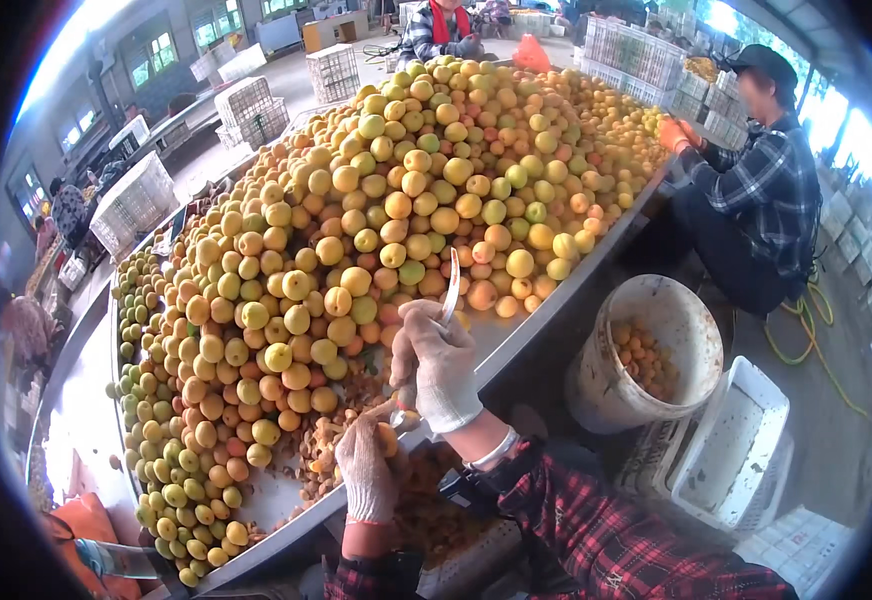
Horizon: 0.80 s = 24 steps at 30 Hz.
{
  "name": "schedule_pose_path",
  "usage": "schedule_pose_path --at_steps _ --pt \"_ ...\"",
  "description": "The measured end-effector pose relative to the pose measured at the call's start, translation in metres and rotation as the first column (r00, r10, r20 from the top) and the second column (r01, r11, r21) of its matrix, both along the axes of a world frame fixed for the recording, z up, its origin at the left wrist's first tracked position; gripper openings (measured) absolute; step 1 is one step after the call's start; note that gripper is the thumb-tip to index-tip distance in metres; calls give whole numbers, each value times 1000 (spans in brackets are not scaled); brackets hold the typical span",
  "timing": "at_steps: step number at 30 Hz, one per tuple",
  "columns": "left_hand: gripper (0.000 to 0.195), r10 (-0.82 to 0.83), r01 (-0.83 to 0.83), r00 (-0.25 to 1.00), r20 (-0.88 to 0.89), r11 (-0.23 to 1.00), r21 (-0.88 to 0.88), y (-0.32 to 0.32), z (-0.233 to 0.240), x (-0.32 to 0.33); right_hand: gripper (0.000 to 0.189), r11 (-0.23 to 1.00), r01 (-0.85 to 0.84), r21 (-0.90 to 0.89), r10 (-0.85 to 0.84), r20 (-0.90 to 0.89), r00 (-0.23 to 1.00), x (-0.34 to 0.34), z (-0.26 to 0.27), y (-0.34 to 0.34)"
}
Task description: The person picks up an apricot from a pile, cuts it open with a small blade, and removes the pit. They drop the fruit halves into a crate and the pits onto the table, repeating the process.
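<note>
In the head view my right hand (439, 367), in a pale knit glove, grips a slim curved metal tool (454, 281). One end of it points up past my fingers, and metal also shows below the hand. My left hand (368, 465), gloved too, holds an orange apricot (387, 440) just below and left of the right hand. Cut apricot pieces (323, 450) lie on the table by the left hand. Beyond both hands rises a large heap of yellow, orange and greenish apricots (376, 217). Fingers partly hide the tool and the held fruit.
The metal table's raised edge (533, 322) runs diagonally before me. Right of it stand a white bucket (586, 375) with fruit inside and a white plastic basin (732, 442). Brown scraps (436, 517) lie below my hands. A person (758, 180) in orange gloves sits at right.
</note>
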<state>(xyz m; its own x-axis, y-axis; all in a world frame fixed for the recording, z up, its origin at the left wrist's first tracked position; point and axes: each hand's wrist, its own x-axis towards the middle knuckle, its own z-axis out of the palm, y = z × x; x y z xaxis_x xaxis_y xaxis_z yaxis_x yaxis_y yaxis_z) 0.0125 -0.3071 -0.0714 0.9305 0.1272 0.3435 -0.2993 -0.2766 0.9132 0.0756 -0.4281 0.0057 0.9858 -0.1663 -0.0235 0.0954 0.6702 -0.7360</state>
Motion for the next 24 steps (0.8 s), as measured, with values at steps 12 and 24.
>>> schedule_pose_path --at_steps 12,24 --pt "20 -215 -92 883 -418 792 -603 -2 21 -10 19 1000 2 6 -2 -12 1000 -1 0 -1" --pt "22 -155 2 937 -313 899 -439 6 2 -9 21 1000 -12 4 12 -15 1000 -1 0 0"
